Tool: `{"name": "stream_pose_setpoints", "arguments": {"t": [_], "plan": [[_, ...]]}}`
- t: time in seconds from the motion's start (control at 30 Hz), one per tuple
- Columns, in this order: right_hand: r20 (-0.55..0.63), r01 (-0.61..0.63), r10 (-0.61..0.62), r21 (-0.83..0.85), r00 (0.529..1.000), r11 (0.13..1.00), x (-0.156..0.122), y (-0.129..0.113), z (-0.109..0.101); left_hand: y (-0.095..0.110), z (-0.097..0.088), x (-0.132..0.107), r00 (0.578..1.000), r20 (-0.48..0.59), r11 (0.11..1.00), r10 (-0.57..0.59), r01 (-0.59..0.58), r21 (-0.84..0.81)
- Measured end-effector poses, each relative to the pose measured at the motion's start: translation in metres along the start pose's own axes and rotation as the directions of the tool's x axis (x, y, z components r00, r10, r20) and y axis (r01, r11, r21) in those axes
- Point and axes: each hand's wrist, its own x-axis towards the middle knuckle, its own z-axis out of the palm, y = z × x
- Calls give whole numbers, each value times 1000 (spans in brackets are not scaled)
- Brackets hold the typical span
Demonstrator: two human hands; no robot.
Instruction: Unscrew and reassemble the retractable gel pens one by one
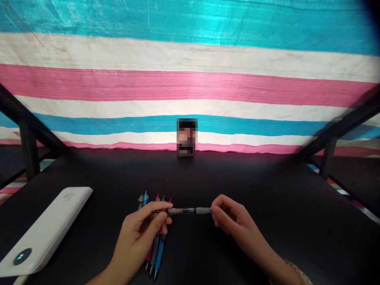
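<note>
A clear-barrelled pen [181, 211] with a grey grip lies level between my two hands, above the black table. My left hand [145, 227] pinches its dark clip end between thumb and fingers. At the other end, the fingertips of my right hand [230, 215] close around the tip beside the grey grip, hiding the point. Beneath my left hand several more pens [159, 253] lie side by side on the table, with blue, dark and pink grips. Their middles are hidden by my left hand, while their clip ends show beyond it.
On the left a white power bank [53, 225] with a small round display lies on the black table [237, 174]. A small box-like object [186, 136], blurred out, stands at the back edge. Behind hangs a striped tarp [190, 87]; dark frame bars [326, 126] flank the table.
</note>
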Motion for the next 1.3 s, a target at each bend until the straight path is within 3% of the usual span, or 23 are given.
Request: {"name": "stream_pose_setpoints", "arguments": {"t": [0.2, 0.4, 0.57, 0.73, 1.1, 1.2, 1.3], "plan": [[77, -14, 12, 19, 997, 1000, -2, -1, 2, 1, 0, 0, 1000, -3, 1000, -12, 12, -19], [69, -25, 20, 70, 997, 997, -1, -1, 1, 5, 1, 0, 998, -37, 998, -50, 48, -35], [70, -29, 27, 20, 997, 999, -1, 1, 2, 3, 0, 1, 999, 34, 1000, -12, 13, -18], [70, -55, 49, 93, 996, 994, 0, 2, 2, 3, 2, 0, 999, -18, 999, -41, 40, -32], [98, -80, 70, 98, 993, 992, 1, 5, 2, 4, 2, 1, 999, 11, 999, -32, 32, -30], [93, -83, 69, 161, 993, 983, 1, 6, 2, 5, 3, 0, 999, -26, 998, -46, 44, -40], [111, -117, 96, 209, 989, 971, 2, 7, 3, 5, 1, 0, 1000, 14, 999, -24, 25, -31]]}}
